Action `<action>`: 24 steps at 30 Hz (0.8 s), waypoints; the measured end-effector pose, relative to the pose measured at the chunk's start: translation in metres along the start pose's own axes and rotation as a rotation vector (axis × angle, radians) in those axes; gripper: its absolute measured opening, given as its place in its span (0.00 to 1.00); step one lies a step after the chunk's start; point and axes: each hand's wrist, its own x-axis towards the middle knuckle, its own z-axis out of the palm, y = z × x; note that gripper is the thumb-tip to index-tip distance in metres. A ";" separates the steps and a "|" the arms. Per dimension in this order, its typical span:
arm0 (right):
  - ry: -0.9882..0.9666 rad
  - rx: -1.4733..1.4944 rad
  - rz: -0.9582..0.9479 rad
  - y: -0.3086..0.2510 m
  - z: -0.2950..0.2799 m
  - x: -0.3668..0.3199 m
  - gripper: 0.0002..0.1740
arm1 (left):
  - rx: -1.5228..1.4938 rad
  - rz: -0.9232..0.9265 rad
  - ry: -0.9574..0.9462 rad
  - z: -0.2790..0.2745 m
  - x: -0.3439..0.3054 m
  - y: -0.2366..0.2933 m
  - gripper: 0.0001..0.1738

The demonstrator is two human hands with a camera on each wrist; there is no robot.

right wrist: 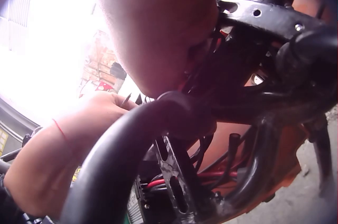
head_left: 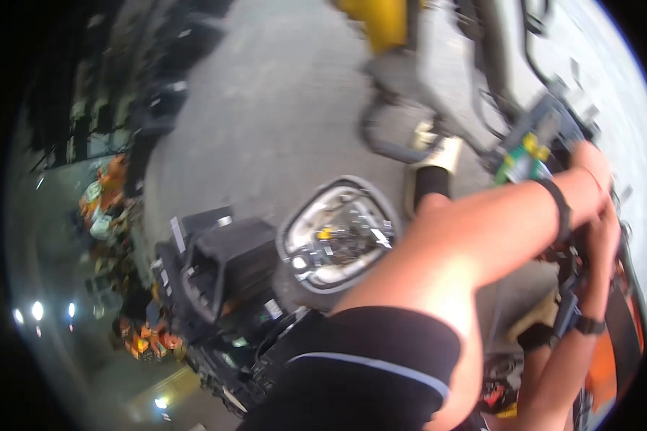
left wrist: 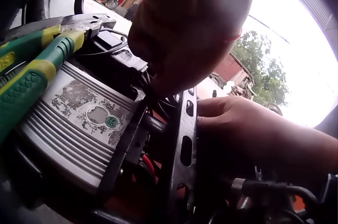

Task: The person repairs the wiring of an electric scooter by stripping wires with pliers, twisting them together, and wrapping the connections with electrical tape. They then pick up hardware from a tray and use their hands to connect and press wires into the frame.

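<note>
My left hand (left wrist: 185, 39), with a red thread at its wrist, reaches down among black wires (left wrist: 150, 89) beside a silver finned metal box (left wrist: 79, 113). Its fingertips are in shadow at the wires, and I cannot tell whether they pinch one. From the other side comes my right hand (left wrist: 237, 118), its fingers going behind a black slotted metal bracket (left wrist: 186, 129). In the right wrist view the right hand (right wrist: 158, 29) hangs large and dark over the frame tubes, its fingertips hidden. Pliers with green and yellow handles (left wrist: 42, 71) lie across the finned box.
A thick black curved tube (right wrist: 113, 150) crosses in front of the hands. Red wires (right wrist: 158, 183) run under the bracket. On the floor stand a light-rimmed tray of small parts (head_left: 287, 241) and a black plastic housing (head_left: 230, 244). Orange panels (head_left: 611, 352) flank the right arm.
</note>
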 end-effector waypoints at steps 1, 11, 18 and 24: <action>0.022 -0.100 0.001 -0.013 0.000 -0.003 0.25 | 0.016 0.067 -0.104 -0.040 -0.032 -0.011 0.20; 0.155 -0.205 -0.072 -0.030 -0.019 -0.010 0.13 | 0.113 -0.022 0.119 -0.034 -0.030 -0.006 0.09; 0.159 -0.167 -0.097 -0.041 -0.016 -0.016 0.11 | 0.097 -0.051 0.138 -0.025 -0.030 -0.016 0.08; 0.180 -0.151 -0.118 -0.037 -0.015 -0.018 0.12 | 0.118 -0.080 0.138 -0.026 -0.031 -0.018 0.10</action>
